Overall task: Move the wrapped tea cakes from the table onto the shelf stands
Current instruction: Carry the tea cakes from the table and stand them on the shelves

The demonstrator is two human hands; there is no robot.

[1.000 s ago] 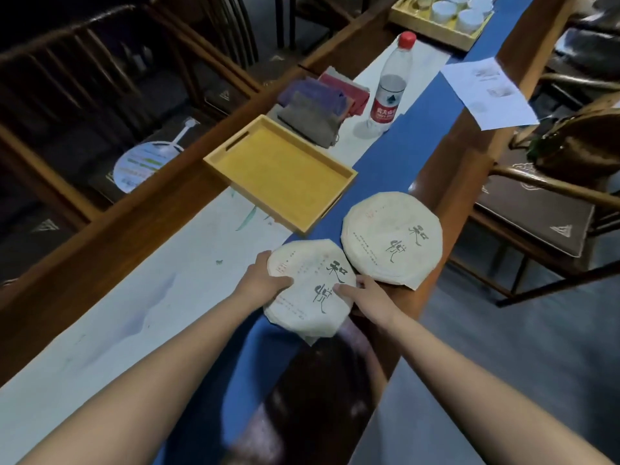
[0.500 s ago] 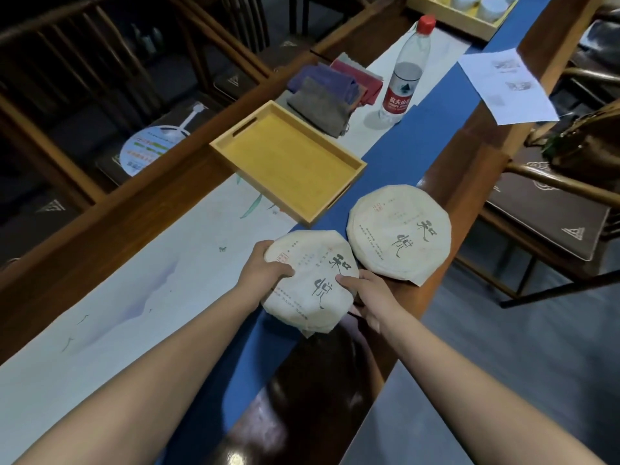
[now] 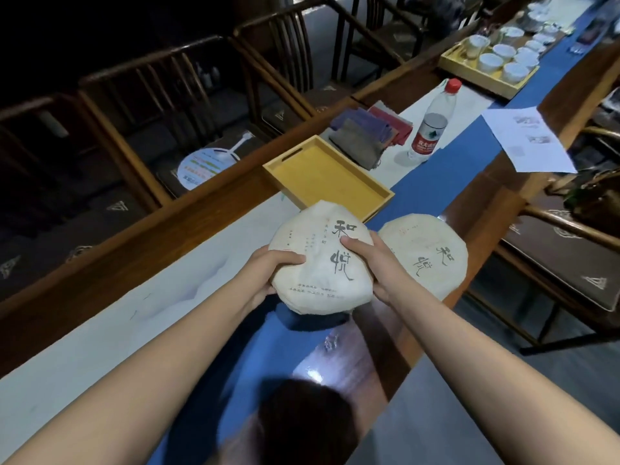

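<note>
The step in hand looks like the pick-up of the first of two wrapped tea cakes. The near tea cake (image 3: 320,260) is held between both hands above the blue runner (image 3: 446,182) of the worktop (image 3: 100,263), its printed face tilted up toward the camera and its shadow falling on the cloth below, which suggests it is clear of the surface. The left hand (image 3: 268,273) curls round its left rim with the thumb laid over the paper face; the right hand (image 3: 372,260) clasps the right rim the same way, thumb on top and fingers hidden underneath. The second tea cake (image 3: 432,256) lies flat on the worktop just beside the right hand, near the worktop's right edge, and partly behind the held one. An empty yellow tray (image 3: 322,179) sits just beyond, with a water bottle (image 3: 432,125) and folded cloths (image 3: 369,132) further along. No shelf or stand is in view (so the carry is all ahead), and the next move probably calls for turning away from the worktop with the cake kept level, gripping gently since the paper wrap can crease or slip, then coming back for the second cake.
</note>
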